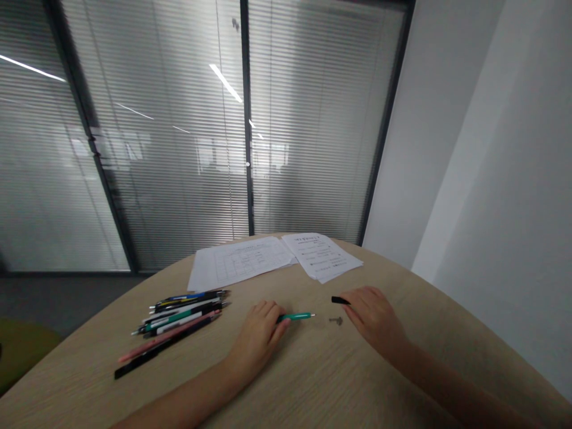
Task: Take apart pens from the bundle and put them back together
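On the counter (313, 381), the left hand (259, 330) clamps a teal pen (298, 316); just beside it, the right hand (373, 319) pinches a black pen piece (340, 300).

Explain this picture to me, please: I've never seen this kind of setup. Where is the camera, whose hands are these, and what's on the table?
There is no machine here: a person works with two bare hands, and the single picture comes from a camera worn on their head, looking forward and down. The left hand grips one end of a teal pen lying on the wooden table. The right hand seems to pinch a small black piece, perhaps a pen part; the blur leaves that unsure. Between the hands lies a tiny grey bit. Beside the left hand is a bunch of pens, and farther back some printed sheets.
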`<action>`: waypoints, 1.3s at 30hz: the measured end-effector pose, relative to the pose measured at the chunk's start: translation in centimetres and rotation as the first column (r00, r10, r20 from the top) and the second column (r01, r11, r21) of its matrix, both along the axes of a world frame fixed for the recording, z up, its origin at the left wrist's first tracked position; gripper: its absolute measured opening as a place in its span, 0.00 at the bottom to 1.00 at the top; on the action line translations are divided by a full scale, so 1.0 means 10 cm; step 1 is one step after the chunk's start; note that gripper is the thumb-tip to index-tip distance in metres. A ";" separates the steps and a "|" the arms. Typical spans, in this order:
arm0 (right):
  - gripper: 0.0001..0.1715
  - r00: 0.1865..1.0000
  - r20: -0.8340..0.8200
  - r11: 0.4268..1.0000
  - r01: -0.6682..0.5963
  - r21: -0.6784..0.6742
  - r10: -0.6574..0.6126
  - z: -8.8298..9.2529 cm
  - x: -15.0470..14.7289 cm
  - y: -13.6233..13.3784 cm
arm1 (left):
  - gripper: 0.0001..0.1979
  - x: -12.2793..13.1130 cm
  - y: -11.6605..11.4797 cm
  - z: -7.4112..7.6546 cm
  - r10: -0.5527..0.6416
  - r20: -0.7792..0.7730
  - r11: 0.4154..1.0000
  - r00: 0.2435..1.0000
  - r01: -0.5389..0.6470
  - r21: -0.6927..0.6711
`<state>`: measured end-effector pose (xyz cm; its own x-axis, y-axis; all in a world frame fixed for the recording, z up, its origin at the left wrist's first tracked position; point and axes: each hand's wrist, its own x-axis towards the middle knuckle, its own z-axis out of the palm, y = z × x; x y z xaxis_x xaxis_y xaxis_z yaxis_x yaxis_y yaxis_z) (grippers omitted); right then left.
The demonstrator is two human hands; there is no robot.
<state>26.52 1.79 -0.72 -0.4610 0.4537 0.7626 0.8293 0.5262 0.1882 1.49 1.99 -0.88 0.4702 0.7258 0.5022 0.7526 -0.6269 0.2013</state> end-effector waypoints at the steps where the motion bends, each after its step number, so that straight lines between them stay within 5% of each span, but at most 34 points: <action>1: 0.11 0.998 0.055 0.998 -0.037 0.051 0.035 0.05 -0.04 -0.05 | 0.09 0.00 -0.01 0.00 -0.005 -0.005 1.000 1.000 0.005 0.000; 7: 0.12 0.963 0.243 0.975 -0.156 0.157 0.115 0.13 -0.20 -0.24 | 0.09 0.00 -0.04 0.02 -0.028 -0.037 1.000 0.999 0.028 -0.013; 24: 0.10 0.962 0.242 0.979 -0.162 0.120 0.129 0.02 -0.26 -0.25 | 0.10 0.01 -0.04 -0.01 -0.103 -0.057 0.994 0.993 0.101 -0.038; 30: 0.11 0.983 0.120 0.990 -0.142 -0.008 0.142 0.07 -0.28 -0.27 | 0.08 0.01 -0.05 0.03 -0.119 -0.026 0.985 0.993 0.114 -0.130; 39: 0.13 0.981 0.086 0.985 -0.171 -0.035 0.174 0.06 -0.30 -0.28 | 0.11 0.03 -0.07 0.03 -0.218 -0.069 0.976 0.973 0.218 -0.017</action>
